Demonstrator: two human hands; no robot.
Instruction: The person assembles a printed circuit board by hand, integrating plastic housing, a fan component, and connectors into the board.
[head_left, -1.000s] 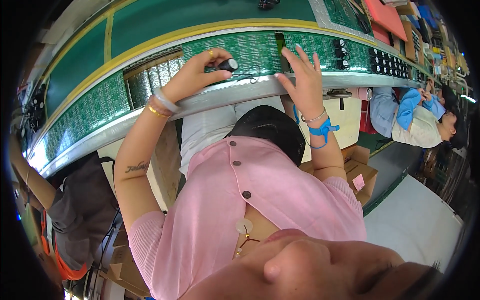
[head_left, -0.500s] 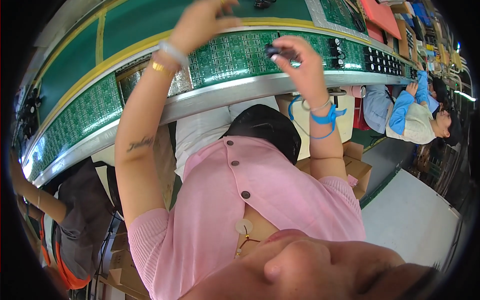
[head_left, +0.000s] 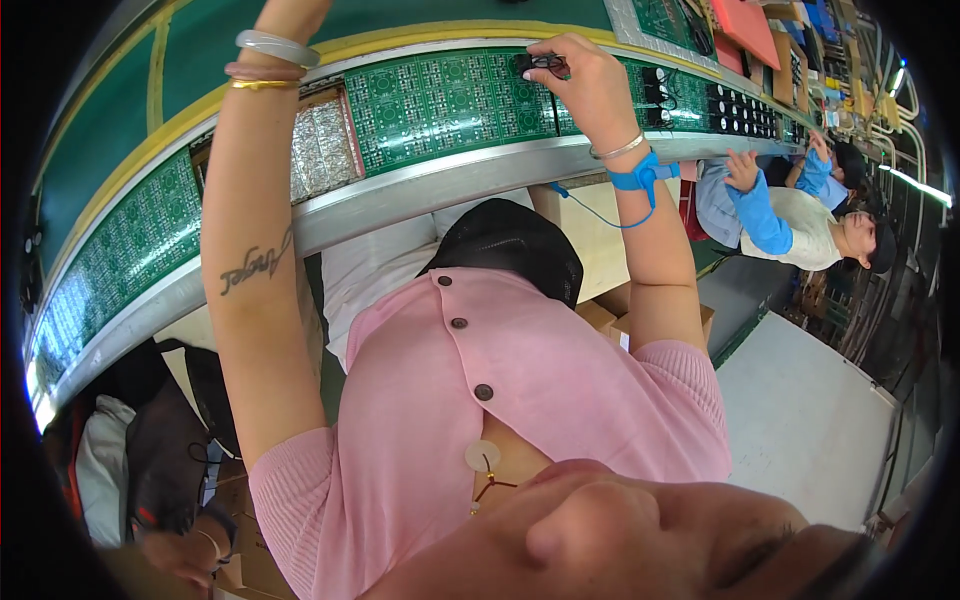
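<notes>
Bright, even indoor light, with a strip lamp point(head_left: 915, 185) glowing at far right. Glare whitens the metal rail point(head_left: 450, 185) beside the green circuit boards point(head_left: 440, 100). Fisheye bending curves that rail; corners are black, and the nearest face is blurred.

Seated co-worker point(head_left: 800, 215), cardboard boxes point(head_left: 610, 315)

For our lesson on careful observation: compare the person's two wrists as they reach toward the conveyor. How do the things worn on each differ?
The left wrist carries three stacked bangles: pale translucent, pinkish and gold. The right wrist carries one thin silver bangle and a blue strap with a blue cord trailing from it. The left hand runs out of the picture's top edge, while the right hand shows fully, pinching a small black component over a green circuit board. Both arms are raised and bare.
</notes>
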